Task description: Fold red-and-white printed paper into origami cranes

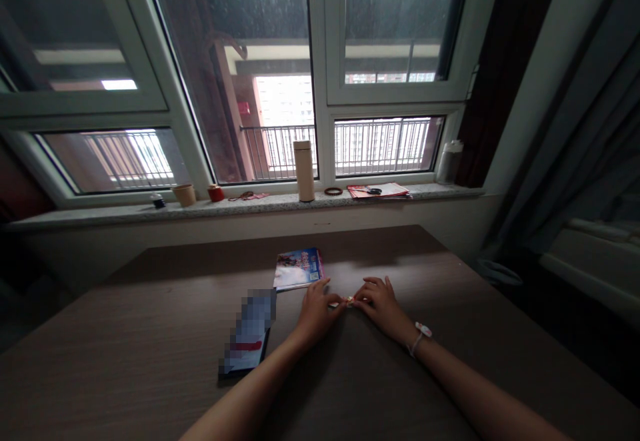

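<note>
My left hand (316,311) and my right hand (381,304) rest on a dark wooden table (150,361), fingertips meeting in the middle. Both pinch a tiny pale object (349,302) between them; it is too small to name. My right wrist wears a bracelet (421,334). A colourful booklet (299,268) lies just beyond my left hand. A phone (249,338) with a blurred screen lies to the left of my left forearm.
A stone windowsill (100,213) runs behind the table, bearing a tall beige flask (304,170), a paper cup (185,194), a small red pot (216,193), a red folder (379,191) and a white container (449,160). Dark curtains hang at the right.
</note>
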Demonstrator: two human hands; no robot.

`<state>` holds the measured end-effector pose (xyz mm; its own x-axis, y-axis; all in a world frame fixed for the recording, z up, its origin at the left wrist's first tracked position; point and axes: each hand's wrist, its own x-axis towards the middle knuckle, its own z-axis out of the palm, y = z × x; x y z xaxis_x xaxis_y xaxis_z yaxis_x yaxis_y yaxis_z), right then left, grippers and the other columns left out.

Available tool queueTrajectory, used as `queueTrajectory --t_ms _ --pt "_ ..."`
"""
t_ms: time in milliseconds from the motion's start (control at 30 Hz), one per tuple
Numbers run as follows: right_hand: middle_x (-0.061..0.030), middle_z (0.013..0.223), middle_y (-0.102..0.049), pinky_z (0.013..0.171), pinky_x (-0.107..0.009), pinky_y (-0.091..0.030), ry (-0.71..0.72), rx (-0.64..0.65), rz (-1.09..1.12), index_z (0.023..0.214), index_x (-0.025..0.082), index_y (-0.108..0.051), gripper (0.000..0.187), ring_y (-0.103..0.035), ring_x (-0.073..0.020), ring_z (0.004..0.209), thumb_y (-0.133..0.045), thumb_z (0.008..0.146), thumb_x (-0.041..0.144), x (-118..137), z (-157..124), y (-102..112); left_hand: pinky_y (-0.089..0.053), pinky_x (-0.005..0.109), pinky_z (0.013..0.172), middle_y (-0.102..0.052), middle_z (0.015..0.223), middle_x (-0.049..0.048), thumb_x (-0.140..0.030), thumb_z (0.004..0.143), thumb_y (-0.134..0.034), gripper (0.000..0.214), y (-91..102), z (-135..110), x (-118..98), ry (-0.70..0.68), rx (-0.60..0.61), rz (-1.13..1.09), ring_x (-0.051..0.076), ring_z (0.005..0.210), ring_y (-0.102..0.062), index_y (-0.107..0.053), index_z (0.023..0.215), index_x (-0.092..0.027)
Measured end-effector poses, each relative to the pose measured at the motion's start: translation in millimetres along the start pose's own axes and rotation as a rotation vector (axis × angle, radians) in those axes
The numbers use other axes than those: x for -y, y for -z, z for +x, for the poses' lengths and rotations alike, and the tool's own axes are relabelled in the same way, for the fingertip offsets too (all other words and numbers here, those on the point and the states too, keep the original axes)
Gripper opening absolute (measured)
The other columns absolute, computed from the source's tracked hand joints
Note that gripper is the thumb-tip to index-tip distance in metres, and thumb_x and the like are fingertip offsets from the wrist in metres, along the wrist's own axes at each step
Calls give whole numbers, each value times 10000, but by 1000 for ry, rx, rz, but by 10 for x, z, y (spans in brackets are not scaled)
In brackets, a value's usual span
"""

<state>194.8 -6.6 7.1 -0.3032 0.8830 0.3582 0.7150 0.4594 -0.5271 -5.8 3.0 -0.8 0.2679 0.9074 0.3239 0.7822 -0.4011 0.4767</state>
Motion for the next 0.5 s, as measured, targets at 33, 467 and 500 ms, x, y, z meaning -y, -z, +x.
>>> queueTrajectory --t_ms 33,467,500 --pt "-6 954 -692 1114 -575 -48 -10 -4 -4 844 267 -687 188 -447 -248 1229 -546 894 381 3 3 -9 -331 474 1067 -495 1383 80 -344 809 -668 149 4 4 -8 9 5 1 308 1277 -418 -772 894 -280" --pt "-38 1004 -643 1082 -587 -115 -119 -83 -85 733 233 -683 265 -448 -263 1126 -566 866 430 9 10 -57 -337 433 1055 -514 1365 58 -306 787 -674 107 34 38 -141 57 -13 19 285 1279 -408 -762 815 -251" --pt "-36 1004 -641 1081 -586 -114 -130 -78 -86 736 234 -685 248 -446 -264 1125 -582 855 425 7 13 -61 -336 431 1054 -514 1365 58 -307 785 -676 106 32 40 -143 57 -13 22 286 1279 -409 -762 814 -252"
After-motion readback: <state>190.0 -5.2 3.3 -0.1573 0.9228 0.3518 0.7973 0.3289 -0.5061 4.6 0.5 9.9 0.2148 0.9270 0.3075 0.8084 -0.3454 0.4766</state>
